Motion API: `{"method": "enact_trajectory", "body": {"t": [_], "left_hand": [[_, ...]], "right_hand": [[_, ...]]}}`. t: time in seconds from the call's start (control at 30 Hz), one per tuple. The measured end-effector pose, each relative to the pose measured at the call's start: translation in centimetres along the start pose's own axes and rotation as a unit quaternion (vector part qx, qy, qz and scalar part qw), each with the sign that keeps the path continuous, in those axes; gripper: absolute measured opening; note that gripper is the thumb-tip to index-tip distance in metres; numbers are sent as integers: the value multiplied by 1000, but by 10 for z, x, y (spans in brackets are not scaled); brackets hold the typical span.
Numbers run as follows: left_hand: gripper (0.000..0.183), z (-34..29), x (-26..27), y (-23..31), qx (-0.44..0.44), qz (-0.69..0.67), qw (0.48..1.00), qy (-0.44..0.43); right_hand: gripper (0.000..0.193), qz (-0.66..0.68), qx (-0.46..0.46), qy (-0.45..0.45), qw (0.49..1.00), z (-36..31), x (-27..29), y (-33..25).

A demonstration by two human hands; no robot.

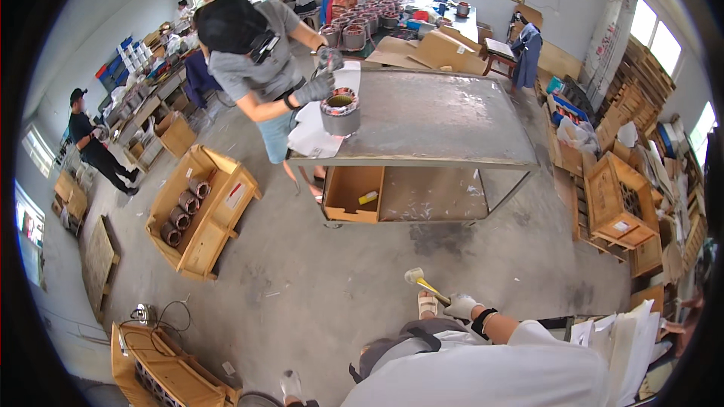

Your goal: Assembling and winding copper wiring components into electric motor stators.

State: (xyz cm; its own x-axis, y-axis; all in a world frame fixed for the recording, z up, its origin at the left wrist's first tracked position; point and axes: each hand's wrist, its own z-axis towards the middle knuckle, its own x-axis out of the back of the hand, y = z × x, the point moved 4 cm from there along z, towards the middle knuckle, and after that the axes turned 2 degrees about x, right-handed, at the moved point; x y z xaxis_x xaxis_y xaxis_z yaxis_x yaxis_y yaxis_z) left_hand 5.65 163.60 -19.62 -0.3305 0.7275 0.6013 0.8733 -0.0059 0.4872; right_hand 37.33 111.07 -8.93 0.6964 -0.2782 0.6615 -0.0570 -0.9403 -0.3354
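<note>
My right hand (461, 307), in a white glove with a black band at the wrist, is wrapped around the handle of a mallet (430, 286). The mallet has a pale head and a yellow and dark handle, and it points away from me over the floor. Low at the left, my left hand (290, 384), also in a white glove, hangs by my side. Its fingers look stretched out, with nothing visible in them. Across from me stands a metal table (445, 109). On its left corner a motor stator (341, 117) with copper windings rests on white paper (313, 132).
A co-worker (260, 68) in grey gloves leans over the stator. Wooden crates, one holding several stators (179, 217), stand on the floor to the left; another crate (177, 365) is nearer. A cardboard box (351, 200) sits on the table's lower shelf. Stacked crates (620, 200) line the right.
</note>
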Motion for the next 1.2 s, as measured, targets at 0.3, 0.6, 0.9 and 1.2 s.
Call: {"method": "enact_trajectory", "body": {"t": [0.3,0.6,0.9,1.2], "left_hand": [[45,-87,-143,212,-177,188,962,-95],[51,-156,-193,91,41,77,992,-90],[83,-228,-179,21,243,-1,970,-18],[54,-150,-122,-72,140,-17,990,-12]], "right_hand": [[44,-47,-26,-118,992,43,50,76],[44,-169,109,-123,972,127,72,92],[48,-260,254,-227,903,131,52,-83],[50,-345,255,-216,877,167,-100,-203]]}}
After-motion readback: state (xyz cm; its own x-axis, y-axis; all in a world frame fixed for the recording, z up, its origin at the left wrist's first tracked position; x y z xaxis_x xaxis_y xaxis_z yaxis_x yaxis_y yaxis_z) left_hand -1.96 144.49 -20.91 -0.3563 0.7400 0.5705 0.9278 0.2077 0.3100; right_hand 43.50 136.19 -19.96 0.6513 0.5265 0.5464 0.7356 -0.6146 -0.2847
